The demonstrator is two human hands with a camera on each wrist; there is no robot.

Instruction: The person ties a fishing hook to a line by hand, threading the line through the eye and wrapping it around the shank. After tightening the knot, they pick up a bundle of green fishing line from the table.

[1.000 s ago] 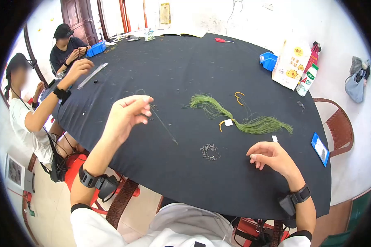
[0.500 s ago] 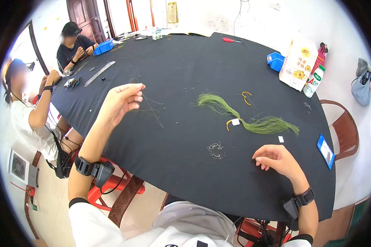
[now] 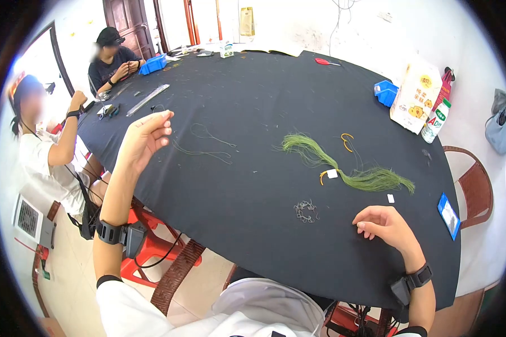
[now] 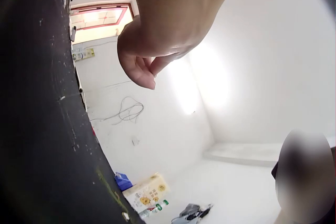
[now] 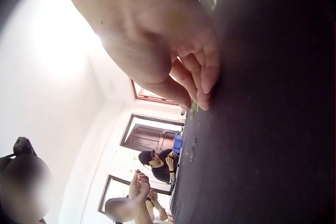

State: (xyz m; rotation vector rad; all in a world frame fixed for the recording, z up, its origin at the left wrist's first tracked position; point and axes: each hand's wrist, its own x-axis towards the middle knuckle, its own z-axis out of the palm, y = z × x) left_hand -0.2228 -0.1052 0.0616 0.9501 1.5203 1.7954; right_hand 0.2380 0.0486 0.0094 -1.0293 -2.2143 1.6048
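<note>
My left hand (image 3: 146, 140) is raised over the left part of the table, thumb and fingertips pinched together on thin fishing line. From there, dark looped strands of the line (image 3: 208, 153) trail to the right over the cloth. In the left wrist view the left hand (image 4: 152, 50) shows its fingertips meeting; the line is too fine to make out there. My right hand (image 3: 385, 226) rests low by the cloth with fingers loosely bent and nothing between them. Just left of it lies a small pile of metal hooks (image 3: 305, 211). Beyond it is a tied bundle of green line (image 3: 371, 180).
Yellow rings (image 3: 347, 142), a white tag (image 3: 391, 198) and a blue packet (image 3: 449, 216) lie on the black tablecloth (image 3: 253, 236). A blue bin (image 3: 385, 93), tissue pack (image 3: 415, 98) and bottle (image 3: 436, 121) stand at the far right. Two people sit at the left.
My left hand has moved left, and the line that hung straight from it has slackened into loops. The right hand keeps its pose. The head view has shifted slightly.
</note>
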